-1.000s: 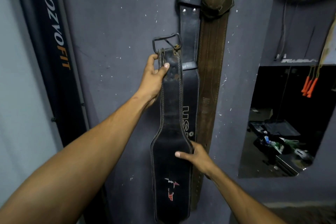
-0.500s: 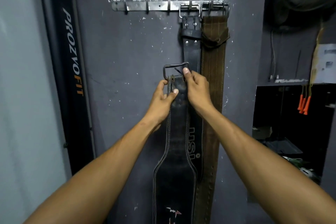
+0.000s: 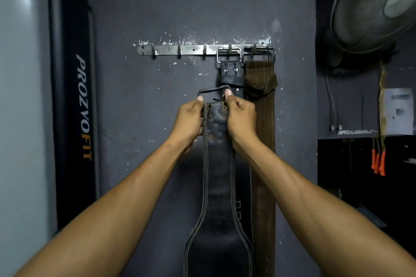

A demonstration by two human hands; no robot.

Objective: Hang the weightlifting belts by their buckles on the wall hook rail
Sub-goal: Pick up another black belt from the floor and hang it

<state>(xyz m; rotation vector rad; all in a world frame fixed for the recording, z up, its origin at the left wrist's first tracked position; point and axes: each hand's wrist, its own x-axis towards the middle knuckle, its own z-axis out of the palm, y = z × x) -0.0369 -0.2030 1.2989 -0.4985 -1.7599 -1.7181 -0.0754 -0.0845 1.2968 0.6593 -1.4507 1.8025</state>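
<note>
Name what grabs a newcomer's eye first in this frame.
Dead centre, the left hand and right hand grip the top of a black belt, its dark buckle raised below the hook rail. At the rail's right end a second black belt and a brown belt already hang by their buckles. A big fan fills the upper right corner.

Left hand (image 3: 190,119) and right hand (image 3: 240,117) gripping black belt (image 3: 217,164), below hook rail (image 3: 191,50)
</note>
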